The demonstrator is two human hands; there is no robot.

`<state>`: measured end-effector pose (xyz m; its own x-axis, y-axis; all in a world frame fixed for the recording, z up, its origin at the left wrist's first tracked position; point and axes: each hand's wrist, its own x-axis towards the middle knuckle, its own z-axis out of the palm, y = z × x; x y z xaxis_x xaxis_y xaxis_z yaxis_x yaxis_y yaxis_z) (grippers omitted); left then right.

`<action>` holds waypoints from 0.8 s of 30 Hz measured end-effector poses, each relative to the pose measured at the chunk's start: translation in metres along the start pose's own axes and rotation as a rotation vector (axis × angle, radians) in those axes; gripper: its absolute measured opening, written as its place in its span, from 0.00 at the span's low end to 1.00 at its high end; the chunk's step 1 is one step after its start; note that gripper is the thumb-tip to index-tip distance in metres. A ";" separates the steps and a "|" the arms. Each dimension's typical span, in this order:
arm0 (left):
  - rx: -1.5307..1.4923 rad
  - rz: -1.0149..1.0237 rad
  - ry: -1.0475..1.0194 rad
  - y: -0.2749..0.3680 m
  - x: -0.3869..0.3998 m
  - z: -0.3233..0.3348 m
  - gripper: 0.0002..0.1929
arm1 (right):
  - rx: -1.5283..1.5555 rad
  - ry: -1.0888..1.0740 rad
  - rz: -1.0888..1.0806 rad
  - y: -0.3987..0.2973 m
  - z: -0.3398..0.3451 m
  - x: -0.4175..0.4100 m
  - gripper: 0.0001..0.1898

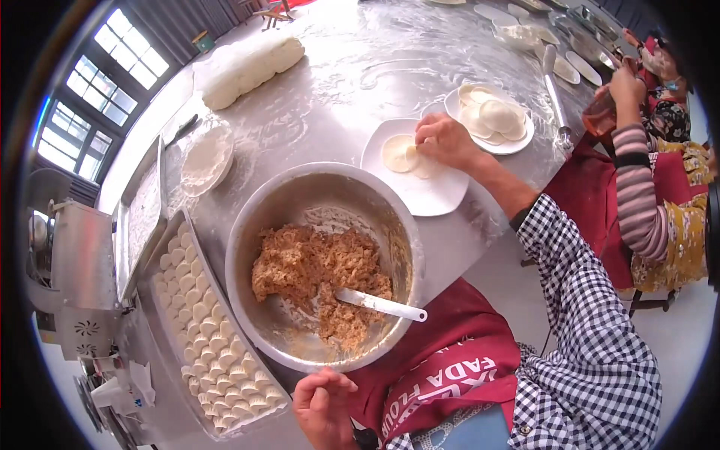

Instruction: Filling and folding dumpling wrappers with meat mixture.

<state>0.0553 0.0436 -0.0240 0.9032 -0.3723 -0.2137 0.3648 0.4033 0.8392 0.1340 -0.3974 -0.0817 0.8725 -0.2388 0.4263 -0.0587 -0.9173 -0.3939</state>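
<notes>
My right hand pinches the edge of a round dough wrapper over a white square plate, where other wrappers lie. Near the bottom edge, my left hand is raised beside the rim of a large steel bowl, its fingers curled; whether anything is between them cannot be told. Brown minced filling fills part of the bowl, and a white flat spatula rests in it with its end over the rim. Left of the bowl, a metal tray holds rows of folded dumplings.
Behind the square plate is a second plate of stacked wrappers. A flour bowl, a floured tray and a large dough roll stand at the left. Co-workers sit at the right.
</notes>
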 end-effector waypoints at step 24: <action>-0.578 -0.154 -0.045 0.017 0.034 0.023 0.26 | 0.625 -0.394 -0.534 -0.172 -0.075 -0.063 0.25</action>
<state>0.0873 0.0186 -0.0060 0.8240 -0.4930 -0.2791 0.5664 0.7265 0.3890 0.0530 -0.2484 0.0200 0.8173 0.3997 0.4150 0.5743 -0.5075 -0.6423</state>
